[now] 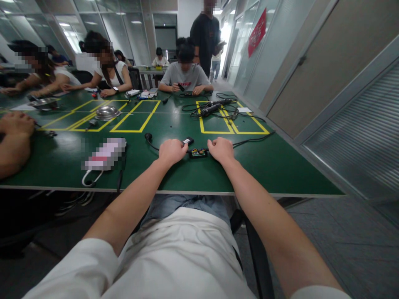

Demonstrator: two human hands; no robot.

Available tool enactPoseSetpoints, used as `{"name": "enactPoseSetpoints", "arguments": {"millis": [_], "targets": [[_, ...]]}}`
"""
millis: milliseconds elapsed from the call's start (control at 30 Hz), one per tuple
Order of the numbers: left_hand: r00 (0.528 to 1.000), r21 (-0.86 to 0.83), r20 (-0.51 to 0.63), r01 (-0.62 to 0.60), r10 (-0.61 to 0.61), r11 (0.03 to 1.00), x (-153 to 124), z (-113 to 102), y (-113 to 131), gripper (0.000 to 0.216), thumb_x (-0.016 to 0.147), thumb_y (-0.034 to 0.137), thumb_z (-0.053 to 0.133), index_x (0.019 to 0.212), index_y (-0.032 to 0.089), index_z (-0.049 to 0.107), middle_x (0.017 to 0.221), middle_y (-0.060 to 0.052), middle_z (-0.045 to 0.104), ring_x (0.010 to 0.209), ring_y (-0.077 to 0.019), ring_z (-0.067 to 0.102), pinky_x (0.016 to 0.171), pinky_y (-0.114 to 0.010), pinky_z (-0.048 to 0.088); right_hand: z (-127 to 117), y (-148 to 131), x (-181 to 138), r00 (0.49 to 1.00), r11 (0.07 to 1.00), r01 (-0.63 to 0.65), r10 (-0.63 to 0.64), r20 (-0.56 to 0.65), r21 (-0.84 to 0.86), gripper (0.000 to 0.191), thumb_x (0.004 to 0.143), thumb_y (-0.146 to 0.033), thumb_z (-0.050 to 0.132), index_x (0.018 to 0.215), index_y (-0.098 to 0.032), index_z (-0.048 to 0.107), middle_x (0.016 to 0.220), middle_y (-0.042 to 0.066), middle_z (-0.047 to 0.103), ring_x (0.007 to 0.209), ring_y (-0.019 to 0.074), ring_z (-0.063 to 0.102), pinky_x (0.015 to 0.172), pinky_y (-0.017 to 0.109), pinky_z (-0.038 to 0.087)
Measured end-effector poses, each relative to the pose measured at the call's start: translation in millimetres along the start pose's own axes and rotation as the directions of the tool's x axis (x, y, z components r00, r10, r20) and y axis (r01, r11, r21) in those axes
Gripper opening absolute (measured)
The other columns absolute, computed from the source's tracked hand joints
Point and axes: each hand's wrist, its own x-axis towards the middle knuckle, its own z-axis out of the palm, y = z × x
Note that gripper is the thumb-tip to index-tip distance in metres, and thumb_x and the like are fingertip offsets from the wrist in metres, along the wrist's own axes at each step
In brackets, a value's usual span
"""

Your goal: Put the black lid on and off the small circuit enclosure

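Note:
A small black case (198, 155) lies uncovered on the green table, and a circuit board with coloured wires shows inside it. My left hand (172, 151) is closed at the case's left end, where a black plug cord (152, 145) runs in under the fingers. At the other end my right hand (222, 149) pinches the black cable (249, 141), which leads off to the right. A black cover (188, 141) with a white label lies just behind the case, beside my left fingers. The fingertips of both hands are partly hidden.
A phone (107, 153) with a strap lies to the left. Metal bowls (107, 112) stand farther back. Tangled black cables and tools (215, 107) lie beyond my hands among yellow tape outlines. Other people sit around the table (280, 174); a neighbour's hand (18, 124) rests at far left.

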Motion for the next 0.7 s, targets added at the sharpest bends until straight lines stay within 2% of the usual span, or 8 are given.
{"name": "enactPoseSetpoints", "arguments": {"millis": [233,433,533,600,700], "targets": [[0.997,-0.034,0.075,0.018,-0.015,0.999,3,4,-4,0.054,0.111,0.052,0.050,0.116,0.019,0.092,0.117,-0.021,0.086,0.118,-0.0395,0.081,0.098,-0.041,0.062,2,0,2,0.998,1.000,-0.021,0.021,0.058,0.001,0.049,0.112,-0.044,0.051,0.095,-0.021,0.091,0.111,0.018,0.089,0.113,0.0323,0.079,0.102,0.040,0.050],[0.998,-0.053,0.059,-0.004,0.007,0.999,5,6,-8,0.047,0.109,0.055,0.056,0.110,0.022,0.091,0.113,-0.016,0.086,0.116,-0.0367,0.080,0.099,-0.040,0.061,5,2,6,0.994,0.999,-0.042,0.039,0.102,0.023,0.045,0.109,-0.049,0.056,0.096,-0.023,0.091,0.111,0.016,0.089,0.114,0.0319,0.077,0.104,0.041,0.049],[0.994,-0.122,-0.070,-0.087,0.079,0.989,8,11,-13,0.037,0.104,0.048,0.069,0.123,0.022,0.087,0.129,-0.015,0.082,0.125,-0.0332,0.075,0.109,-0.039,0.059,5,3,7,0.994,0.998,-0.041,0.037,0.108,0.037,0.043,0.108,-0.048,0.056,0.101,-0.023,0.091,0.109,0.015,0.089,0.114,0.0321,0.077,0.105,0.043,0.049],[0.984,-0.181,-0.136,-0.139,0.116,0.974,11,15,-17,0.042,0.101,0.044,0.075,0.138,0.024,0.083,0.146,-0.014,0.076,0.135,-0.0325,0.070,0.117,-0.041,0.055,5,3,7,0.994,0.998,-0.036,0.031,0.105,0.043,0.043,0.109,-0.048,0.056,0.103,-0.023,0.091,0.111,0.015,0.088,0.116,0.0325,0.077,0.105,0.043,0.049],[0.990,-0.252,-0.090,-0.127,0.108,0.959,18,20,-21,0.045,0.102,0.044,0.074,0.145,0.032,0.081,0.154,-0.009,0.075,0.141,-0.0334,0.067,0.120,-0.044,0.054,6,3,8,0.995,0.999,-0.029,0.024,0.096,0.046,0.044,0.110,-0.047,0.054,0.104,-0.023,0.090,0.117,0.016,0.088,0.121,0.0332,0.076,0.106,0.044,0.048]]}}
